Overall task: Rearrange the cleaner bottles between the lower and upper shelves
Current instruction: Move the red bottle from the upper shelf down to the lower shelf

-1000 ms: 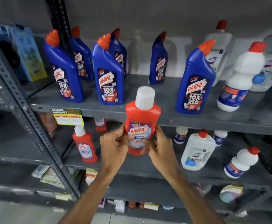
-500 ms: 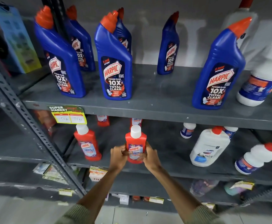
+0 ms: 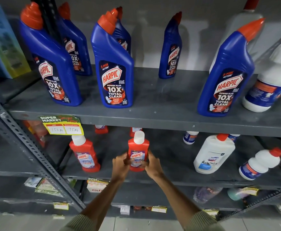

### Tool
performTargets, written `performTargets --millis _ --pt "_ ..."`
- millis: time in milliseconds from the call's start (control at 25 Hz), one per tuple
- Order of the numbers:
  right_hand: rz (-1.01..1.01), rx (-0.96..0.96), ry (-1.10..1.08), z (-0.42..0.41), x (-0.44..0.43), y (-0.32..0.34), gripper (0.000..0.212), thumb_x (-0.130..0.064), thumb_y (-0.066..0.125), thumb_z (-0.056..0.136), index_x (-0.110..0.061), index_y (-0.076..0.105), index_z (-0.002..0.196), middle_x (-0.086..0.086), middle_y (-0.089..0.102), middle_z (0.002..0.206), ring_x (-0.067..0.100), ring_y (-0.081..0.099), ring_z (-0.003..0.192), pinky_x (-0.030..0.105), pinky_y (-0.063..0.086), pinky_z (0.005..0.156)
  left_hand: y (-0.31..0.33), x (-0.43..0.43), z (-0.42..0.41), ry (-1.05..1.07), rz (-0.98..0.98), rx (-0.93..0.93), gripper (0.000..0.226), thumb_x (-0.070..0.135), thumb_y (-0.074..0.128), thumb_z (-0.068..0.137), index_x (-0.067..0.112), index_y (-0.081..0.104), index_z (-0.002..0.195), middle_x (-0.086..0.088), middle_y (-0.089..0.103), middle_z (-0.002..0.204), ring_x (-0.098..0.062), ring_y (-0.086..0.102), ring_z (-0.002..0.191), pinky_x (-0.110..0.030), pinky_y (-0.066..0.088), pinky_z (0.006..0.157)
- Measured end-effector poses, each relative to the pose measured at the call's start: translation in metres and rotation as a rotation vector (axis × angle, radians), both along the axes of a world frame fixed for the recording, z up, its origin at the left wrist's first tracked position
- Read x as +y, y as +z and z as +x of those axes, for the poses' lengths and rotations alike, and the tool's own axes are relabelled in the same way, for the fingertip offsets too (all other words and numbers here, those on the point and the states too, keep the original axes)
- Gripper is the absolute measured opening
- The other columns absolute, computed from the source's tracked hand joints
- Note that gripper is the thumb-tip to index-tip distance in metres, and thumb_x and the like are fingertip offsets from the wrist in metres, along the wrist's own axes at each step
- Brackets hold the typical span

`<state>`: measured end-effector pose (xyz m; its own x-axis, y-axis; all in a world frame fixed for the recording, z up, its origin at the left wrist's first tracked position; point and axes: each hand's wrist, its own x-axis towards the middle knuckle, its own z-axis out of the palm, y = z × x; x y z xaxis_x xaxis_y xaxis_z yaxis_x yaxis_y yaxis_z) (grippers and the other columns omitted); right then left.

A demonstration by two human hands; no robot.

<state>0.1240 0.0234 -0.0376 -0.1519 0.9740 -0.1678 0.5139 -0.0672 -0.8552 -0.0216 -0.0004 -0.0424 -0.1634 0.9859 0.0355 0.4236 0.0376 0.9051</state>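
Note:
A red Harpic bottle [image 3: 138, 151] with a white cap stands upright on the lower shelf [image 3: 171, 178]. My left hand [image 3: 121, 164] grips its left side and my right hand [image 3: 152, 163] grips its right side. A second red bottle [image 3: 84, 155] stands to its left. Two more red bottles show partly behind, under the upper shelf [image 3: 153, 117]. On the upper shelf stand several blue Harpic bottles, the nearest being one in the middle [image 3: 113, 67], one at the left [image 3: 50, 64] and one at the right [image 3: 228, 75].
White bottles with red caps stand on the lower shelf at right [image 3: 214, 155] [image 3: 260, 163], and another on the upper shelf [image 3: 270, 87]. A yellow price tag [image 3: 63, 127] hangs on the upper shelf's edge. A slotted metal upright [image 3: 27, 144] runs diagonally at left. Lower shelves hold small packets.
Both hands have carried the red bottle from in front of the upper shelf's edge down and inward onto the lower shelf. The camera has moved closer to the shelves.

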Motion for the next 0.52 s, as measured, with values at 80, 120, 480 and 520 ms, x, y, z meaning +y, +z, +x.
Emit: performTargets --millis 80,120,480,520 --pt "0.015 -0.068 0.016 0.007 -0.001 0.006 0.058 -0.025 0.068 0.089 -0.012 0.045 0.141 0.010 0.061 0.138 0.026 0.063 0.122 0.042 0.051 0.102 0.012 -0.006 0.001 0.004 -0.008 -0.037 0.035 0.023 0.067 0.088 0.008 0.065 0.120 0.000 0.071 0.106 0.013 0.069 0.071 -0.043 0.061 0.087" --pt "0.038 -0.106 0.020 0.013 -0.002 0.012 0.059 -0.027 0.067 0.089 -0.012 0.044 0.141 0.010 0.061 0.137 0.026 0.063 0.122 0.042 0.052 0.100 0.019 -0.011 0.002 0.039 0.024 -0.024 0.041 0.027 0.067 0.087 0.008 0.064 0.123 -0.003 0.073 0.107 0.007 0.071 0.075 -0.044 0.061 0.088" --pt "0.786 -0.192 -0.026 0.081 -0.074 0.174 0.034 -0.038 0.063 0.090 -0.019 0.067 0.118 -0.003 0.077 0.108 0.011 0.074 0.093 0.030 0.061 0.083 0.179 -0.065 0.059 0.237 0.832 0.126 0.046 -0.005 0.078 0.076 -0.006 0.064 0.120 -0.027 0.076 0.075 0.008 0.062 0.063 0.003 0.039 0.055" --pt "0.902 -0.150 -0.065 0.090 -0.082 0.200 0.031 -0.036 0.066 0.090 -0.016 0.069 0.114 -0.003 0.078 0.102 0.010 0.074 0.087 0.026 0.060 0.080 0.202 -0.060 0.072 0.181 0.858 0.119 0.047 -0.001 0.077 0.077 -0.002 0.064 0.122 -0.019 0.078 0.077 0.002 0.061 0.061 0.003 0.039 0.056"
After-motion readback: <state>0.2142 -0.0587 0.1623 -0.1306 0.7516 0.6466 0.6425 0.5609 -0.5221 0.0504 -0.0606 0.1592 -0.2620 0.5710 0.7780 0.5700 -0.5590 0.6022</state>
